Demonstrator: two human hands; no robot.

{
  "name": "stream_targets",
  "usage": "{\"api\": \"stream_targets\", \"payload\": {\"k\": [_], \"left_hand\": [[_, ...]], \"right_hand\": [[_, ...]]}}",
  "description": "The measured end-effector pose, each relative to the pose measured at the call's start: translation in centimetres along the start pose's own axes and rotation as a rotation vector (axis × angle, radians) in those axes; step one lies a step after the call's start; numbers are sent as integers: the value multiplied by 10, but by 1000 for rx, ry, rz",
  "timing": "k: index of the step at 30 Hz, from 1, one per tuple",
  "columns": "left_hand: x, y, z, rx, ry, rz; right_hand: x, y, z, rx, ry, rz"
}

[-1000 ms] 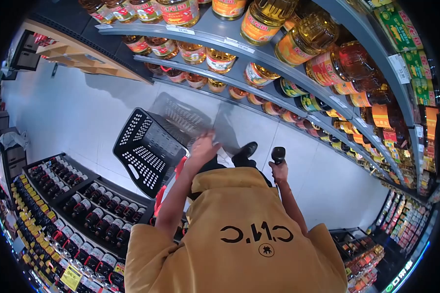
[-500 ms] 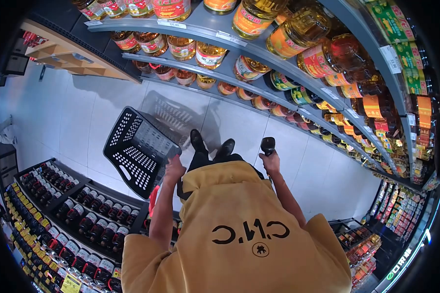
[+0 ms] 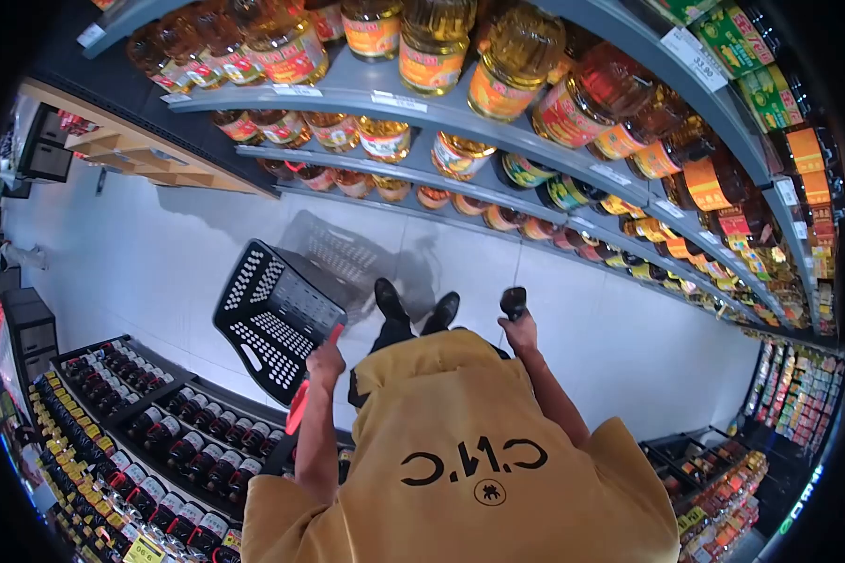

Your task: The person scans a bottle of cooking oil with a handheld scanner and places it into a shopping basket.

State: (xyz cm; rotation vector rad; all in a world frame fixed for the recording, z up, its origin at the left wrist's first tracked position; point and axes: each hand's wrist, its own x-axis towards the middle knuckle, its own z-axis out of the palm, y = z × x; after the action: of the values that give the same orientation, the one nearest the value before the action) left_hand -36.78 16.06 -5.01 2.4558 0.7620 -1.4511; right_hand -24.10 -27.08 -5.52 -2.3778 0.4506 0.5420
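The left hand [image 3: 326,363] is closed around the red handle [image 3: 297,407] of a black basket, with red showing on both sides of the fist. The handle's long axis slants from upper right to lower left in the view, along the basket's near right edge. The right hand [image 3: 519,330], held apart from the left, is curled around the grip of a black handheld device [image 3: 514,302]; its rounded head sticks out past the fingers and points away from the body, towards the oil shelves, its long axis running nearly straight up the view. The black basket [image 3: 277,324] is just beyond and to the left of the left hand, turned at a slant, its perforated walls and one slotted side facing up; which of its sides is longer cannot be told from this angle. Between the hands are two black shoes [image 3: 390,300], toes pointing towards the shelves, on the pale floor [image 3: 591,328], near the basket's shadow. A tan shirt [image 3: 479,422] fills the lower middle. Farther out, curved grey shelves [image 3: 347,83] carry oil bottles [image 3: 516,70] ahead and to the right, and racks of dark bottles [image 3: 192,446] line the lower left.
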Motion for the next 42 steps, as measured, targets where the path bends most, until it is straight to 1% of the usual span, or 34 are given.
{"api": "stream_targets", "payload": {"k": [1, 3, 5, 6, 9, 13, 15, 19, 20, 21, 23, 24, 28, 31, 35, 37, 42], "left_hand": [[-10, 1, -1, 8, 30, -18], [-18, -4, 15, 21, 214, -7], [-39, -2, 14, -3, 268, -43], [-37, -7, 27, -41, 392, -50], [-59, -10, 21, -156, 453, -23], [-71, -8, 11, -199, 453, 25], [-62, -8, 13, -182, 409, -1], [-63, -4, 10, -156, 445, -28], [-63, -4, 10, -151, 463, -12], [-63, -5, 10, -151, 451, -29], [-61, -4, 8, -150, 427, -53], [-62, -4, 5, -157, 437, -41], [-71, 0, -11, -155, 408, -51], [-70, -3, -16, -160, 428, -54], [-62, -14, -17, -180, 451, -43], [-56, -23, -19, -182, 450, -31], [-44, -40, -22, -175, 444, -24]], "right_hand": [[-1, 4, 1, 28, -6, -10], [1, 11, 1, 24, -12, 25], [1, 14, -2, 29, -24, 73], [2, 17, -2, 37, -6, 56], [4, 24, -5, 46, -15, 66], [5, 35, -11, 75, -5, 59], [7, 44, -12, 28, 5, 75], [7, 47, -12, 37, -1, 81], [7, 52, -9, 35, 1, 49], [8, 58, -5, 32, 5, 17], [8, 65, -1, 17, -40, 44], [9, 64, 0, 11, -59, 57], [5, 56, -2, -63, -84, 3], [1, 40, -6, -56, -101, 57], [-4, 29, -4, -62, -91, 70], [-8, 27, 2, -68, -82, 48], [-29, 12, 23, -136, -93, 119]]}}
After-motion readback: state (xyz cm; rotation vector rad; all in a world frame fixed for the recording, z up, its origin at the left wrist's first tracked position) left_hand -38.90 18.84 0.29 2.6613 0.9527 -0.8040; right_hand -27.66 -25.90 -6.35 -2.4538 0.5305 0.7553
